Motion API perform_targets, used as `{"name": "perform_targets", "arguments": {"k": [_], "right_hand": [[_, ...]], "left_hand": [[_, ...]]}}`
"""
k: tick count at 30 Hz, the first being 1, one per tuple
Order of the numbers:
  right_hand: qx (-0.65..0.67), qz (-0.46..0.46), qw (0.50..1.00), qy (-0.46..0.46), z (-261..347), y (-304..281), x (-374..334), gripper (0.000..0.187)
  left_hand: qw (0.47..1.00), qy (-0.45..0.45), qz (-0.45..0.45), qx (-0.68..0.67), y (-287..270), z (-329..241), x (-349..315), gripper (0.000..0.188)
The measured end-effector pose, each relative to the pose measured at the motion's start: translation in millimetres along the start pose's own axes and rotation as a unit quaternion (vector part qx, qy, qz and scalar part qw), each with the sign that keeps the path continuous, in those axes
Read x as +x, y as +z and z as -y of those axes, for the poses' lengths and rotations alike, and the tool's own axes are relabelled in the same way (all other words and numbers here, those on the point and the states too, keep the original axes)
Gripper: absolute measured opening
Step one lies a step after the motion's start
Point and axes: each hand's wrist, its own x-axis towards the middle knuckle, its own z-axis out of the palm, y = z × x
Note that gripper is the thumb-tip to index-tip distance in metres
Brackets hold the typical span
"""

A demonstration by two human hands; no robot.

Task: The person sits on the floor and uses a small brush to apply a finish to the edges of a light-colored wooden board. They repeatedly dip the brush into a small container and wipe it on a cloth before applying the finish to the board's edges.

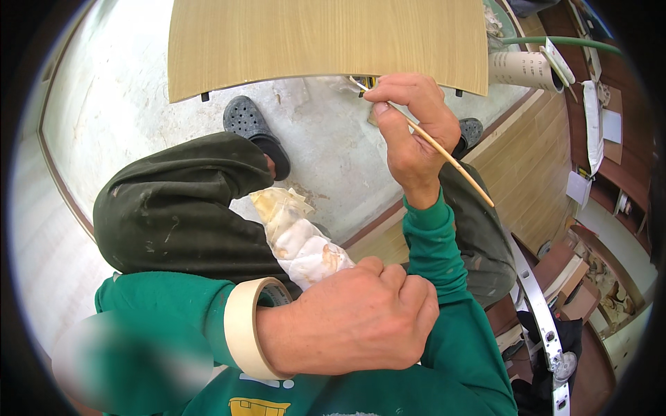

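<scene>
My right hand (416,125) pinches a thin paintbrush (454,164) between thumb and fingers. Its wooden handle slants down to the right, and its pale tip points up-left near the table's front edge. My left hand (354,319) is closed in a fist, back of the hand up, lower in the picture. A white crumpled wrapped bundle (302,239) with yellowish and orange-brown stains sticks out from under it, tilted up-left over my lap. The left fingertips and the bundle's lower end are hidden. Around my left wrist hangs a roll of masking tape (241,329).
A light wooden tabletop (326,41) spans the far side. Below it are the pale stained floor (333,166) and my grey clogs (244,116). To the right lie a paper roll (525,70), a green hose (569,43), a metal rail (538,312) and crowded shelves.
</scene>
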Motion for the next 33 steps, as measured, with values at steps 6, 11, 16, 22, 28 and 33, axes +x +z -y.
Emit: {"name": "perform_targets", "arguments": {"k": [6, 11, 16, 22, 28, 33], "right_hand": [[-0.032, 0.003, 0.999, -0.023, -0.9, 0.7, 1.5, 0.015], [-0.043, 0.001, 0.999, -0.026, 0.0, 2.5, 2.4, 0.014], [-0.063, 0.016, 0.997, -0.029, 1.4, 0.8, 2.5, 0.014], [-0.061, 0.008, 0.998, -0.026, 0.5, 2.4, 3.0, 0.012], [-0.038, -0.008, 0.999, -0.017, -0.2, 3.8, 3.0, 0.012], [-0.046, -0.007, 0.999, -0.022, -0.9, 4.2, 2.2, 0.012]], "left_hand": [[1.000, -0.002, 0.000, -0.008, -0.3, -0.4, 2.3, 0.039], [0.999, 0.010, -0.033, -0.019, 2.9, 1.5, 3.6, 0.026], [1.000, -0.006, 0.000, -0.014, 0.6, -0.7, 2.6, 0.039], [1.000, -0.004, 0.003, -0.013, -0.5, -0.6, 2.6, 0.039], [0.999, 0.004, -0.024, -0.020, 2.7, 0.6, 2.6, 0.030], [0.999, 0.006, -0.026, -0.019, 2.8, 0.8, 2.7, 0.030]]}}
